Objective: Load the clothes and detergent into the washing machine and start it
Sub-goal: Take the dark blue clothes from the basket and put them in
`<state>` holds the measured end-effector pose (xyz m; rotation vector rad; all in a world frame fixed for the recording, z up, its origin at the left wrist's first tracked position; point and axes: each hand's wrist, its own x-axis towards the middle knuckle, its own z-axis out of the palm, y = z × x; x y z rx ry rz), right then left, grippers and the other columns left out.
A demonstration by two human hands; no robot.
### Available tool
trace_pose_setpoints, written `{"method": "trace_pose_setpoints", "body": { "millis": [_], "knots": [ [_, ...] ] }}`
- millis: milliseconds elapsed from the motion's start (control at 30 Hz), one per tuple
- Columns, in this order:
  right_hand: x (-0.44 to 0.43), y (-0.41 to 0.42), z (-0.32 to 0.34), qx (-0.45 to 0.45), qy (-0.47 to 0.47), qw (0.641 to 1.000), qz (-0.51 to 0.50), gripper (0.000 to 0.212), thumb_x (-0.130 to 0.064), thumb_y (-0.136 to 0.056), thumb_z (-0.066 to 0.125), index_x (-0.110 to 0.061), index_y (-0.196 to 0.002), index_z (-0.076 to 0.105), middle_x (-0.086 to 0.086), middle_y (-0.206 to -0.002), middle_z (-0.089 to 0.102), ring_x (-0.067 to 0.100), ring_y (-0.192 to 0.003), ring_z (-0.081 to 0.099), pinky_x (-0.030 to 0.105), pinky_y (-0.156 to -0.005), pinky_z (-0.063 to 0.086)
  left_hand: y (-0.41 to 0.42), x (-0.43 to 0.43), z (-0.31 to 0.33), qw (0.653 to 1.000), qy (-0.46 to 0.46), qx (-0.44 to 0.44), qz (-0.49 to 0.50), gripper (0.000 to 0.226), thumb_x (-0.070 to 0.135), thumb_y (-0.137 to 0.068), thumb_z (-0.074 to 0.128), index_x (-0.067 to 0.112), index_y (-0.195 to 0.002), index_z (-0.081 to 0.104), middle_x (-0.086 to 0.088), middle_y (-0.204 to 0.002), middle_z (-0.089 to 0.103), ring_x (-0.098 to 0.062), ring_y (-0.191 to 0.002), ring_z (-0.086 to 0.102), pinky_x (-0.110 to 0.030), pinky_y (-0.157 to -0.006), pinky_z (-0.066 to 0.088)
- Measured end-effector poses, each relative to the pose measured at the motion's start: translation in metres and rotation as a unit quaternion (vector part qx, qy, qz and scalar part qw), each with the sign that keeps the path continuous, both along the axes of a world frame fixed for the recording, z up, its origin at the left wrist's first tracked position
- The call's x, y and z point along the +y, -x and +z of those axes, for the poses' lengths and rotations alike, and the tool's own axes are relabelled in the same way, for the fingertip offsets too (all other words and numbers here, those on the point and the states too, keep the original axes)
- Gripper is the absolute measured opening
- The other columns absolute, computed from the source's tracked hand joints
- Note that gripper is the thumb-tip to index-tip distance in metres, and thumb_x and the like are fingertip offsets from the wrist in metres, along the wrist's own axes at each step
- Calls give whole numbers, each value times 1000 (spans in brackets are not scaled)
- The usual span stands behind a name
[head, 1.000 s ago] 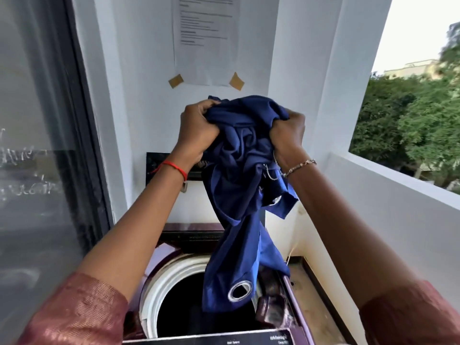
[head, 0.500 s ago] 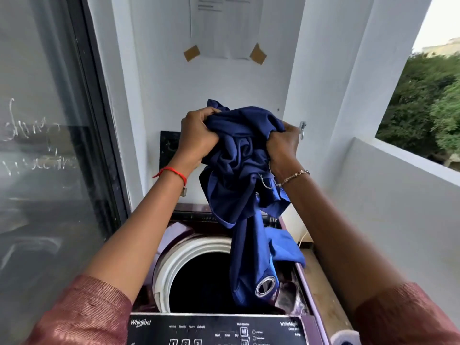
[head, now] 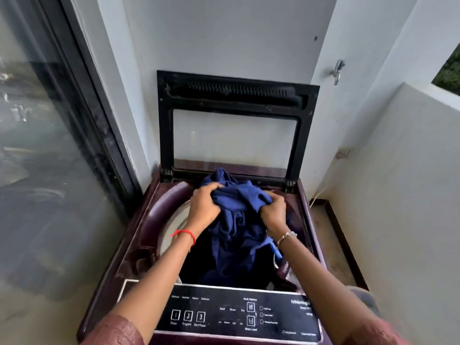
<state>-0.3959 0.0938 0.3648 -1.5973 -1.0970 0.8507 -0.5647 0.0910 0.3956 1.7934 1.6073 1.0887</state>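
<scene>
A dark maroon top-loading washing machine stands in front of me with its black-framed lid raised against the wall. A bunched dark blue cloth hangs down into the drum opening. My left hand grips the cloth's upper left side and my right hand grips its right side, both just above the drum. The black control panel with its buttons lies along the near edge. No detergent is in view.
A dark-framed glass door runs along the left. White walls close the back and right, with a metal tap on the right pillar. A narrow strip of floor lies between the machine and the low right wall.
Both hands have come down from chest height with the blue cloth, which now hangs partly inside the drum. The view has tilted down, showing the raised lid and whole control panel.
</scene>
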Motion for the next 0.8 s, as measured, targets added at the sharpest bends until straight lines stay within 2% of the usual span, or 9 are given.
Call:
{"method": "trace_pose_setpoints", "body": {
  "millis": [133,200,267,300,367,433,533,667,800],
  "knots": [
    [-3,-14,-41,-76,58,990,104,45,17,-71,48,-4,-106,67,5,-97,69,8,-93,55,1,-66,40,-5,2,-50,997,72,36,18,41,0,-68,50,21,-99,66,-6,-96,72,-28,-92,65,-34,-70,50],
    [3,-23,-60,-126,92,976,154,49,12,-72,56,-6,-117,62,7,-112,67,15,-108,59,9,-80,43,-4,7,-76,990,117,71,14,41,8,-69,49,24,-104,63,-5,-104,69,-30,-96,64,-38,-76,52],
    [5,-31,-70,-177,140,956,189,56,2,-72,68,-9,-126,56,10,-123,63,20,-116,57,21,-93,41,-1,11,-102,977,184,102,-27,49,6,-69,52,25,-115,56,-6,-119,61,-31,-110,58,-43,-88,49],
    [6,-35,-72,-194,161,946,204,61,-2,-72,72,-10,-130,53,9,-128,59,20,-119,55,22,-97,39,-1,13,-116,965,227,119,-54,56,4,-69,56,22,-122,51,-8,-128,53,-31,-118,52,-45,-96,45],
    [8,-38,-74,-217,191,928,236,64,-8,-74,74,-11,-133,49,10,-133,55,22,-121,53,19,-95,36,-3,13,-131,929,314,176,-90,75,7,-68,68,22,-135,39,-6,-142,36,-33,-132,37,-57,-105,33],
    [8,-39,-76,-236,213,911,263,65,-12,-76,74,-13,-135,47,12,-133,55,25,-121,52,20,-93,36,-7,10,-134,900,361,225,-97,84,15,-71,73,25,-142,29,0,-149,24,-33,-138,25,-66,-105,22],
    [7,-39,-80,-247,244,893,286,61,-17,-77,73,-15,-133,49,8,-136,52,22,-125,48,23,-98,37,-13,12,-135,896,365,223,-119,79,20,-75,73,23,-141,30,-2,-149,26,-32,-138,24,-61,-109,22],
    [4,-39,-73,-253,255,887,289,51,-15,-78,72,-11,-126,56,9,-134,53,23,-124,48,26,-99,38,-24,16,-125,911,324,196,-163,63,15,-77,71,11,-134,44,-12,-136,47,-26,-127,44,-36,-106,37],
    [-9,-53,-49,-260,216,904,260,41,-8,-79,69,-5,-119,61,16,-116,63,25,-111,57,17,-82,38,-50,16,-99,924,263,173,-215,45,11,-77,72,8,-120,58,-13,-114,63,-23,-107,58,-29,-93,44]
  ]
}}
